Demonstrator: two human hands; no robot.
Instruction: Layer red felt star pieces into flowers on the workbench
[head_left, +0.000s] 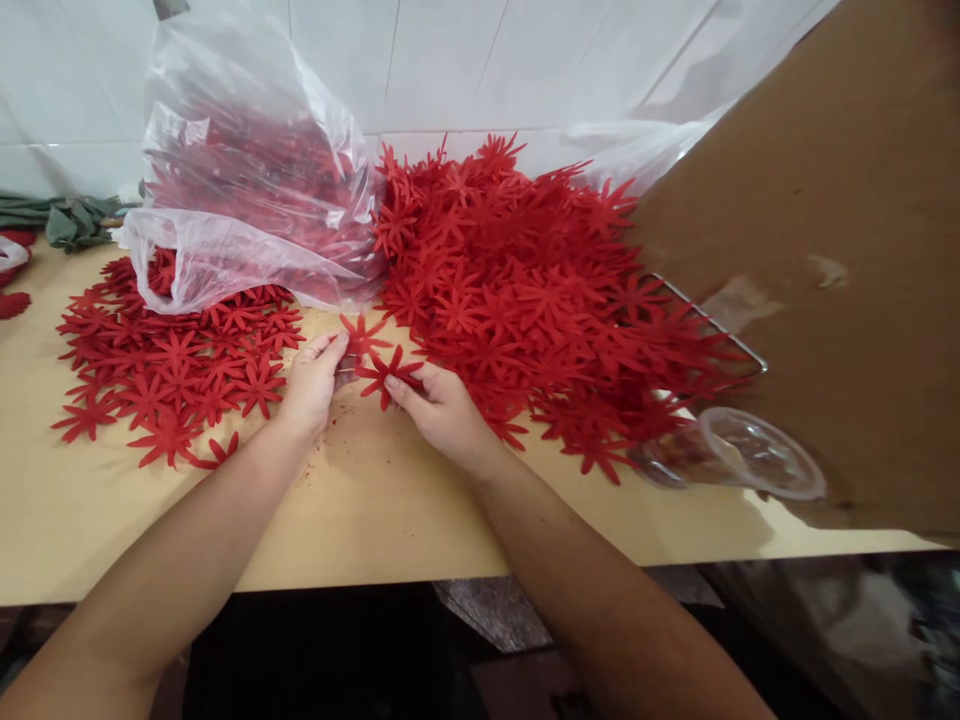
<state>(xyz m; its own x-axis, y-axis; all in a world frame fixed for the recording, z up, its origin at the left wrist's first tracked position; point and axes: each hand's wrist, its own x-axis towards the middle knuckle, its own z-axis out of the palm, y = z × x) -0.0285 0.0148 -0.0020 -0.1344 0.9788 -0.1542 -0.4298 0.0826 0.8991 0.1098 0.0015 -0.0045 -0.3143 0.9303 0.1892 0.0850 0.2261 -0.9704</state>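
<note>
My left hand [313, 378] pinches a red star-shaped fabric flower piece [363, 336] between thumb and fingers. My right hand [442, 408] grips a second red flower piece [384, 372] just beside it, over the tan table [375, 500]. A big heap of the same red pieces [540, 290] rises to the right of my hands. A flatter spread of red pieces [169, 375] lies to the left.
A clear plastic bag [247, 170] holding more red pieces leans on the white tiled wall. A large cardboard sheet [840, 250] stands at the right, with a clear plastic cup [750, 455] and a wire rack edge [712, 325] beside it. Green fabric [67, 220] lies far left.
</note>
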